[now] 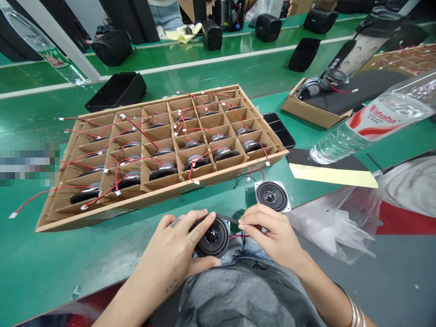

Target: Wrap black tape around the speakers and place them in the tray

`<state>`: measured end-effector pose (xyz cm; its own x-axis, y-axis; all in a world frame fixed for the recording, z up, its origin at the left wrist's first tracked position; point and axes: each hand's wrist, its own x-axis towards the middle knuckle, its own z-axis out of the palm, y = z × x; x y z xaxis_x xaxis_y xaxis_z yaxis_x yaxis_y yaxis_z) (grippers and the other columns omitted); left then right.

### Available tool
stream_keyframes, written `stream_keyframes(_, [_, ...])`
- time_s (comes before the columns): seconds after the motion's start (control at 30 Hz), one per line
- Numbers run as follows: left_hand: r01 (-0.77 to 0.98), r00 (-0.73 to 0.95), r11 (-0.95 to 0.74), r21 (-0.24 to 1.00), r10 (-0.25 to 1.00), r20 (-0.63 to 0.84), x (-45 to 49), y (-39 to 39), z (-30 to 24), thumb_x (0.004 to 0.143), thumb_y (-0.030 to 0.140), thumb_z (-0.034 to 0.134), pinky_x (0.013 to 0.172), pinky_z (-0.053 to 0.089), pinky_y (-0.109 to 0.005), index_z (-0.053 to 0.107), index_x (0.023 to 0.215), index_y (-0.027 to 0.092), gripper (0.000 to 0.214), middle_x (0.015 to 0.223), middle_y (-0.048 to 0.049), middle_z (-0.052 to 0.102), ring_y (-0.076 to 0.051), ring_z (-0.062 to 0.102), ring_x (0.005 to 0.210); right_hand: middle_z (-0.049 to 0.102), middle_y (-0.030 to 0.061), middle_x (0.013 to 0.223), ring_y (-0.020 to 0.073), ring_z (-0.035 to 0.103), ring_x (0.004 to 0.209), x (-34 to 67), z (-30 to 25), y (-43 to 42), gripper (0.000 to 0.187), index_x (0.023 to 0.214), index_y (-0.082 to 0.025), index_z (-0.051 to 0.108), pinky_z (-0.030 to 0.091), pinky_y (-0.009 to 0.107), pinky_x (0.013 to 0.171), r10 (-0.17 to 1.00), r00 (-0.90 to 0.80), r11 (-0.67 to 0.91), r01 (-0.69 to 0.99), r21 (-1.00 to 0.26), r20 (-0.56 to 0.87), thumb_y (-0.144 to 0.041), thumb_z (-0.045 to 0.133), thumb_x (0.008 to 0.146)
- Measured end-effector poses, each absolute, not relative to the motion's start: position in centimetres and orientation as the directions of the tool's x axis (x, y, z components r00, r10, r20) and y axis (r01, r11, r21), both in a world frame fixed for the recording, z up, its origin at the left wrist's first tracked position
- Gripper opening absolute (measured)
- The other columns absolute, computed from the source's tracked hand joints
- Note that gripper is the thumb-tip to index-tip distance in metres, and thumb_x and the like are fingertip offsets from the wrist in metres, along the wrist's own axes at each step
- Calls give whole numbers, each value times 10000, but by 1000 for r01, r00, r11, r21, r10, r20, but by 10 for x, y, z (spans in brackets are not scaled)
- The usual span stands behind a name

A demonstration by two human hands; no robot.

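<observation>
My left hand (185, 243) is closed around the frame of a round black speaker driver (214, 236) at the table's front edge, its cone facing up. Between the thumb and fingertips of my right hand (267, 229) is the end of a thin black strip (227, 219), which runs left to the speaker's upper edge under my left fingers. A red wire shows beside that speaker, below the strip. A second speaker driver (271, 196) with a square metal frame lies face up just beyond my right hand, its red lead pointing away.
A divided cardboard box (163, 193) full of speaker drivers with red leads spans the table ahead. To the right are a water bottle (371, 120), a yellow-edged sheet (334, 175), a plastic bag (335, 227) and a phone (279, 130). Black speaker housings (117, 92) stand farther back.
</observation>
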<state>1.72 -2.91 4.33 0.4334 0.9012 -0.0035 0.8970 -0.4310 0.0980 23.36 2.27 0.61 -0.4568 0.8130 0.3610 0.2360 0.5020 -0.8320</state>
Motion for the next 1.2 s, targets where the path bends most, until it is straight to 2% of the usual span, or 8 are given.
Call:
stream_keyframes(0.27, [906,419,-419,55,908,25,22,-34,41,742,527,588,696,401,-333,429,1264,221,625,1103,-90,576,-210,596,862,622,43,751,137,589,682,232,6,19,117,800,-177,633,501,255,624,774,-490,550,203,-810,402,-123,537,839])
stream_keyframes(0.63, [900,387,-388,-197,921,-48,39,-44,44,756,509,577,665,428,-361,355,1320,296,643,1031,-138,545,-225,608,753,587,53,761,129,555,687,231,6,15,129,841,-151,611,485,228,616,686,-598,629,201,-751,415,-117,491,870])
stream_keyframes(0.83, [895,366,-378,-238,926,-97,46,-49,46,780,494,555,668,439,-379,315,1338,326,630,1084,-195,539,-267,621,818,569,59,748,133,529,666,232,15,16,247,829,-128,604,455,231,598,598,-732,711,295,-639,327,-119,374,919])
stream_keyframes(0.93, [899,328,-348,-267,937,-118,50,-50,49,797,461,551,689,439,-375,309,1333,358,597,1135,-207,526,-277,618,873,543,52,710,140,501,605,231,24,15,287,856,-109,615,416,239,513,538,-805,782,367,-503,250,-96,335,917])
stream_keyframes(1.07, [890,325,-350,-292,936,-133,55,-51,53,817,404,545,687,443,-372,325,1323,369,553,1176,-207,510,-272,625,852,568,68,762,174,514,626,226,37,5,231,1003,-63,596,409,278,492,492,-857,847,430,-312,155,-89,406,875])
stream_keyframes(1.13, [887,336,-358,-293,934,-124,54,-50,53,826,370,539,672,445,-368,330,1320,373,536,1172,-186,513,-264,629,819,590,76,792,180,527,641,228,42,2,248,1042,-58,586,423,287,502,492,-860,848,439,-297,134,-89,424,857])
stream_keyframes(1.2, [885,348,-365,-288,931,-108,49,-48,52,834,340,528,661,444,-370,299,1331,379,548,1156,-168,516,-262,628,803,610,66,796,172,536,653,237,46,8,234,1017,-99,602,442,281,535,494,-845,841,405,-359,204,-120,423,869])
